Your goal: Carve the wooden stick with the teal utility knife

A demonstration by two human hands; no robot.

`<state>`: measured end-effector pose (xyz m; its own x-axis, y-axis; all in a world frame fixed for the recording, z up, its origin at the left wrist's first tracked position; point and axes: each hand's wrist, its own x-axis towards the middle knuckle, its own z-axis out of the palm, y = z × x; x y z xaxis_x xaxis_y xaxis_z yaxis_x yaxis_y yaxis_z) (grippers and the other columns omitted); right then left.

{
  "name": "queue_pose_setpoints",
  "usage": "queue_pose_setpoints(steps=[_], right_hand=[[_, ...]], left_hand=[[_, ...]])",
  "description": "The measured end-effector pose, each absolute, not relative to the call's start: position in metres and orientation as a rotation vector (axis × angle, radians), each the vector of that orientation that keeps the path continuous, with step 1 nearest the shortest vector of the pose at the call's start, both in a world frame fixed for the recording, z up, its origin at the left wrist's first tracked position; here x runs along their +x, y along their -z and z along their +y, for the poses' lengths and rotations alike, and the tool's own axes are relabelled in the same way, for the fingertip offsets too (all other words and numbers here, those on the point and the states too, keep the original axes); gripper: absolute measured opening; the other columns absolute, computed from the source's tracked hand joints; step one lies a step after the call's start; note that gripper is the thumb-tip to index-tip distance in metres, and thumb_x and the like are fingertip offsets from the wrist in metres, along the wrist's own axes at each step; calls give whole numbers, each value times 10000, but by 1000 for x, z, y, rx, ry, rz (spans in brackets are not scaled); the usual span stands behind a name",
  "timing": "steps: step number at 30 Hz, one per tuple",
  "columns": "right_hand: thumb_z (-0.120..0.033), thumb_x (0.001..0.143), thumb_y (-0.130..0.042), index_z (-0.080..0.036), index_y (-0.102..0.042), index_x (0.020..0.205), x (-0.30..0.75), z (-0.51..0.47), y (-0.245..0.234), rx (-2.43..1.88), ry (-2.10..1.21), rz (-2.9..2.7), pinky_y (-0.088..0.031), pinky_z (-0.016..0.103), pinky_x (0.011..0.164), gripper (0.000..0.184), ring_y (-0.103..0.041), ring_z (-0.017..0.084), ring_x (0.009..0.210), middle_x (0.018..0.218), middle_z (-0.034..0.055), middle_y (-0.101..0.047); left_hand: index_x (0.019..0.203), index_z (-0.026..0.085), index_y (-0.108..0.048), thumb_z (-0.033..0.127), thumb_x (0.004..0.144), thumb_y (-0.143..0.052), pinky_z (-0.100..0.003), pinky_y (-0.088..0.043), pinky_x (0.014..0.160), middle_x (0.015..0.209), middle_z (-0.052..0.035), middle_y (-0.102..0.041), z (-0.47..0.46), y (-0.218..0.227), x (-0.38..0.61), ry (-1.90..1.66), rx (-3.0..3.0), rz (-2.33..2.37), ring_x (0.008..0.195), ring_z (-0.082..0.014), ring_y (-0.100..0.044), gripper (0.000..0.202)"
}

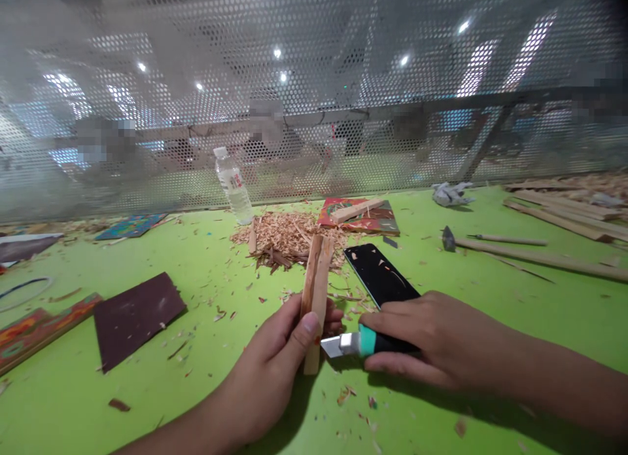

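1. Left hand (277, 357), 7 o'clock: grip pinches wood piece (320, 281) near centre of view, likely steadying it.
2. Right hand (436, 340), 4 o'clock: grip wraps utility knife (367, 342), blade (334, 347) at wood's 5 o'clock, probably for control.

A hand could pass between the sandpaper (139, 321) and the left hand (272, 363), over scattered chips (220, 314). Ahead, shavings (286, 234) and a bottle (235, 190) block the way; a phone (379, 272) lies before the right hand (434, 340).

The green tabletop (495, 311) carries wood shavings (287, 236), a bottle (233, 188), a phone (377, 272) and a brown sheet (137, 321)
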<state>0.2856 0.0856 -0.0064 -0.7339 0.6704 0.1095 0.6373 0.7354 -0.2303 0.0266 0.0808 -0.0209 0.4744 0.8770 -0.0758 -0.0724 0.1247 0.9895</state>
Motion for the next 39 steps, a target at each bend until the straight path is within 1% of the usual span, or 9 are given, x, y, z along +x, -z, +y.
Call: queue_pose_setpoints(steps=[4,9,14,19,26,32,39], right_hand=[[-579,1105,-409,-203,-671,1053,285,84,5,-1045,-281,-2737,-353,300,588,461,-638,188,664,831,38,-704],[-568,1104,-421,-208,-665,1075,287,84,6,-1080,-271,-2745,-342,304,595,437,-642,197,679,842,38,-706],[-568,1098,-434,-211,-669,1048,286,84,4,-1102,-340,-2766,-346,306,604,430,-642,197,693,859,39,-707],[-568,1096,-432,-208,-669,1040,285,84,3,-1108,-347,-2761,-347,307,599,435,-638,198,687,851,39,-703],[-529,1086,-471,-200,-680,1017,285,83,3,-1119,-321,-2747,-339,302,585,396,-638,190,659,826,43,-707],[-548,1081,-463,-205,-673,979,284,82,2,-1140,-362,-2744,-341,304,576,415,-630,190,652,818,37,-700],[-562,1082,-467,-209,-676,1010,286,85,6,-1139,-325,-2737,-338,308,584,417,-640,198,664,826,33,-704]], left_hand=[[1347,193,-624,504,1056,-557,-470,-446,1153,1357,-131,-716,81,19,26,-818,1249,825,1282,-303,-646,431],[1377,209,-616,503,1061,-550,-462,-437,1163,1368,-122,-711,81,19,26,-822,1269,847,1312,-296,-629,437],[1357,206,-616,492,1070,-538,-475,-440,1168,1371,-122,-707,81,21,25,-815,1254,820,1293,-293,-648,412],[1373,214,-609,507,1058,-560,-491,-438,1170,1371,-117,-710,81,23,25,-824,1235,816,1294,-297,-647,433],[1350,200,-623,530,1046,-571,-496,-445,1157,1346,-127,-720,82,23,26,-826,1238,810,1269,-304,-657,451],[1335,192,-623,528,1043,-578,-501,-449,1155,1350,-135,-715,81,24,27,-831,1225,798,1267,-309,-659,447],[1360,207,-620,520,1048,-573,-503,-435,1168,1358,-125,-715,83,24,26,-823,1223,808,1287,-307,-651,445]])
